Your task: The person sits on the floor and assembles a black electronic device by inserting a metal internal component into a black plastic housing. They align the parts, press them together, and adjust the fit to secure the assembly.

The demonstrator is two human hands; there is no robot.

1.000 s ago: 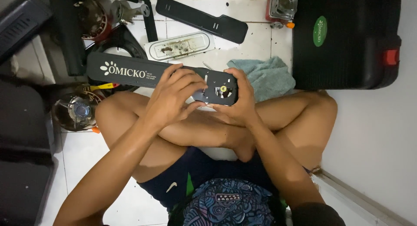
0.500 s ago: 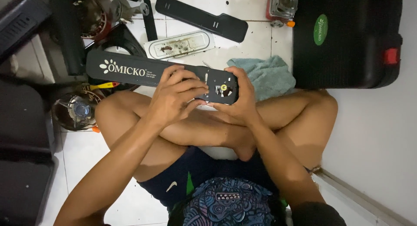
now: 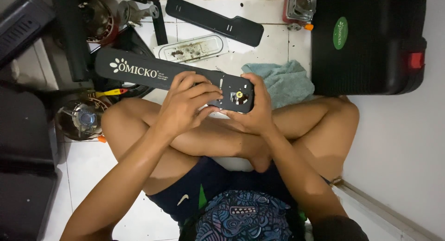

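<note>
I am gripping a long black panel (image 3: 153, 72) with both hands, left hand (image 3: 183, 106) and right hand (image 3: 255, 109), a teal cloth (image 3: 287, 81) and black case (image 3: 366, 41) lying beyond.

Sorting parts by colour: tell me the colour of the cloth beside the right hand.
The cloth is pale teal green, plain, clearest in the head view.

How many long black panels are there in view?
2: one long black panel held over the lap by the left hand and right hand; another black panel lies on the floor beyond. Others may be hidden among the clutter.
</note>
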